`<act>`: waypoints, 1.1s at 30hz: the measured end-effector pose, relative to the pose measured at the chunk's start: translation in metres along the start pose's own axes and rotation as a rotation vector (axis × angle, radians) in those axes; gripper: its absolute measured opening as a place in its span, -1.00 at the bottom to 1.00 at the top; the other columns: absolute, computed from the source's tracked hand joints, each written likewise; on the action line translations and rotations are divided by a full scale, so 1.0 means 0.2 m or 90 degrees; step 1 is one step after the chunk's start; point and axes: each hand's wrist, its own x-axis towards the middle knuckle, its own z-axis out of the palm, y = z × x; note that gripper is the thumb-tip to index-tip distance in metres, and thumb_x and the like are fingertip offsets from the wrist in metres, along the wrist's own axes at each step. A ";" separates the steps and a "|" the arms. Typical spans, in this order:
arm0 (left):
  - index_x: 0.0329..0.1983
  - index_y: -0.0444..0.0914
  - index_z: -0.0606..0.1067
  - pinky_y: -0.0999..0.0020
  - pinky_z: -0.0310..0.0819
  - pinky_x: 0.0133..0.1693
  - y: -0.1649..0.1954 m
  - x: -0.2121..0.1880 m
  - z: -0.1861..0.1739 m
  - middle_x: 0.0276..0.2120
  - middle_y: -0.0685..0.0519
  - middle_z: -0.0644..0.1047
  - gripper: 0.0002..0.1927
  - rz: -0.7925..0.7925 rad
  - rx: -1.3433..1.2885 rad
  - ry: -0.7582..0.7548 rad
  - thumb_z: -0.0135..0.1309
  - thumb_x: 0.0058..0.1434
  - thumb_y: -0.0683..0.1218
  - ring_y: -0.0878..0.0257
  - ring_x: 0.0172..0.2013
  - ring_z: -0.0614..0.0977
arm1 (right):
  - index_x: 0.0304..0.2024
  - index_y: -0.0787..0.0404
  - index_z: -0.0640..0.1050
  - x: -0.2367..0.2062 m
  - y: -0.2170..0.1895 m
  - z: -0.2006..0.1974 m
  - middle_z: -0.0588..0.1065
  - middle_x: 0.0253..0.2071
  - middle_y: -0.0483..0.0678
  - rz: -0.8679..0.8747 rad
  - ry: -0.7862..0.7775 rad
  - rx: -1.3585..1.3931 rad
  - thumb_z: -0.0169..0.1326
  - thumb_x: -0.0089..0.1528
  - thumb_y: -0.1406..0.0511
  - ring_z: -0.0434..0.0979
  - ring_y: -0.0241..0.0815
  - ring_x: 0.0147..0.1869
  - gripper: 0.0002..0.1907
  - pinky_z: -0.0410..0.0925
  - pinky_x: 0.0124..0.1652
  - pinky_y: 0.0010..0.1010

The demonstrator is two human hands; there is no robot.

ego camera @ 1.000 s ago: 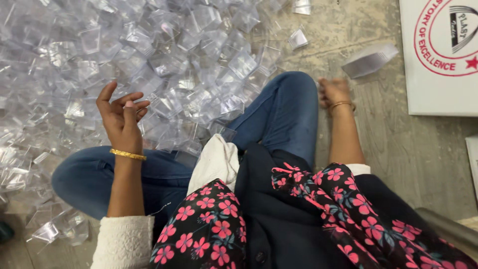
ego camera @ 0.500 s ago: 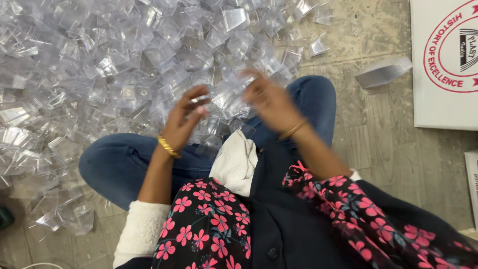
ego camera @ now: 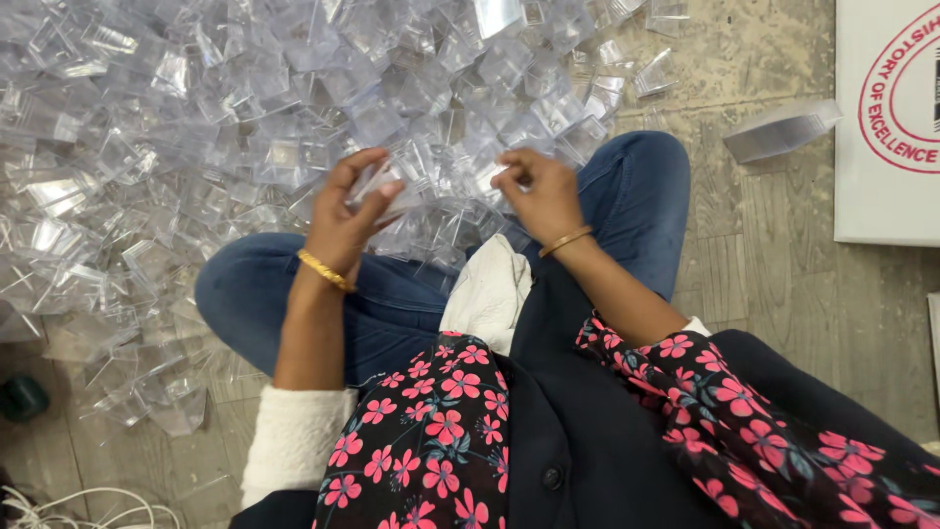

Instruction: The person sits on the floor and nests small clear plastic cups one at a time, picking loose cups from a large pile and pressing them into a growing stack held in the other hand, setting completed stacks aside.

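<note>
- The heap of clear plastic boxes (ego camera: 245,127) fills the upper left and middle of the frame, spread over the wooden floor (ego camera: 783,294) right up to the person's crossed legs in blue jeans (ego camera: 411,304).
- A white carton with a red round print (ego camera: 886,118) sits at the upper right edge, well apart from the heap.
- A stack of clear pieces (ego camera: 783,129) lies on the floor alone, between the heap and the carton.
- The left hand (ego camera: 343,220), which a second ago was lifted open-palmed at the left, has come to the middle of the frame at the near edge of the heap; its fingers (ego camera: 377,191) are curled around a clear plastic piece (ego camera: 392,176), thumb on top.
- The right hand (ego camera: 539,196), a second ago resting by the knee at the right, has moved in beside the left; its fingers are bent and pinched together, seemingly on a small clear part, though I cannot tell just what they grip.
- Both hands meeting over one spot suggests, as I judge it, that a piece has just been picked and is being handled with two hands.
- A gold bangle (ego camera: 326,270) circles the left wrist.
</note>
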 end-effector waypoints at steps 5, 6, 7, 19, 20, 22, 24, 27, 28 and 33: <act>0.38 -0.11 0.28 0.09 0.55 0.15 0.01 0.02 0.05 0.26 0.00 0.38 -0.41 -0.016 -0.074 -0.157 0.14 0.30 -0.09 0.13 0.23 0.50 | 0.15 0.34 0.55 0.00 -0.20 0.02 0.66 -0.13 -0.06 0.007 -0.102 0.263 0.06 0.42 0.32 0.58 -0.38 -0.04 -0.71 0.42 -0.01 -0.52; 0.40 -0.06 0.25 0.09 0.56 0.14 0.03 0.02 0.05 0.25 0.03 0.37 -0.38 -0.059 -0.104 -0.190 0.12 0.28 -0.07 0.13 0.21 0.50 | 0.16 0.34 0.55 -0.01 -0.24 0.03 0.63 -0.06 -0.06 0.019 -0.138 0.317 0.04 0.42 0.32 0.58 -0.36 0.01 -0.70 0.43 0.05 -0.49; 0.40 -0.08 0.26 0.07 0.56 0.15 0.04 0.01 0.06 0.27 0.06 0.36 -0.39 -0.055 -0.114 -0.191 0.11 0.29 -0.07 0.13 0.22 0.51 | 0.16 0.34 0.54 -0.02 -0.28 0.05 0.61 0.02 -0.06 0.030 -0.174 0.372 0.01 0.43 0.32 0.58 -0.35 0.06 -0.70 0.43 0.10 -0.47; 0.41 -0.18 0.28 0.13 0.48 0.23 0.02 0.03 0.06 0.28 -0.07 0.43 -0.44 0.093 -0.115 -0.153 0.13 0.37 -0.12 0.09 0.23 0.55 | -0.02 0.30 0.61 -0.05 -0.10 0.14 0.66 -0.08 -0.03 0.044 -0.100 0.090 0.20 0.30 0.40 0.67 -0.29 0.01 -0.80 0.49 0.03 -0.46; 0.40 -0.18 0.28 0.14 0.51 0.20 0.03 0.03 0.06 0.27 -0.06 0.43 -0.44 0.082 -0.109 -0.136 0.13 0.36 -0.12 0.09 0.21 0.56 | -0.02 0.31 0.61 -0.02 -0.09 0.11 0.66 -0.07 -0.03 0.041 -0.038 0.147 0.20 0.33 0.41 0.66 -0.27 0.01 -0.82 0.49 0.04 -0.45; 0.39 -0.16 0.29 0.16 0.56 0.15 0.04 0.02 0.07 0.26 -0.06 0.44 -0.45 0.033 -0.120 -0.113 0.10 0.35 -0.08 0.10 0.17 0.57 | 0.00 0.31 0.56 0.04 -0.10 0.05 0.62 -0.06 -0.06 -0.026 0.006 0.250 0.18 0.35 0.44 0.65 -0.26 0.03 -0.83 0.49 0.08 -0.45; 0.40 -0.11 0.30 0.18 0.61 0.08 0.07 0.02 0.07 0.23 -0.06 0.48 -0.46 -0.042 -0.155 -0.099 0.04 0.35 -0.02 0.12 0.12 0.59 | 0.04 0.31 0.54 0.06 -0.14 0.01 0.57 -0.02 -0.07 -0.088 -0.066 0.309 0.15 0.39 0.46 0.60 -0.26 0.07 -0.83 0.46 0.10 -0.45; 0.45 -0.14 0.28 0.16 0.60 0.05 0.12 -0.01 0.06 0.25 -0.11 0.47 -0.40 -0.049 -0.220 -0.195 0.04 0.37 0.05 0.10 0.15 0.58 | 0.09 0.33 0.54 0.05 -0.25 0.03 0.52 0.06 -0.07 -0.122 -0.238 0.364 0.06 0.43 0.46 0.53 -0.28 0.15 -0.82 0.43 0.14 -0.46; 0.45 -0.13 0.27 0.15 0.61 0.07 0.13 -0.02 0.05 0.27 -0.10 0.46 -0.40 -0.013 -0.230 -0.185 0.07 0.37 0.07 0.07 0.17 0.58 | 0.10 0.31 0.52 0.04 -0.29 0.05 0.52 0.08 -0.09 -0.101 -0.213 0.405 0.03 0.43 0.44 0.54 -0.29 0.18 -0.81 0.45 0.18 -0.45; 0.26 -0.05 0.25 0.08 0.66 0.07 0.18 -0.01 -0.03 0.28 -0.08 0.42 -0.51 0.175 -0.337 -0.123 0.15 0.37 0.10 -0.15 0.22 0.58 | 0.01 0.27 0.53 0.00 -0.37 0.30 0.51 -0.10 -0.02 -0.102 -0.098 0.038 0.13 0.34 0.35 0.55 -0.23 -0.13 -0.79 0.46 -0.17 -0.42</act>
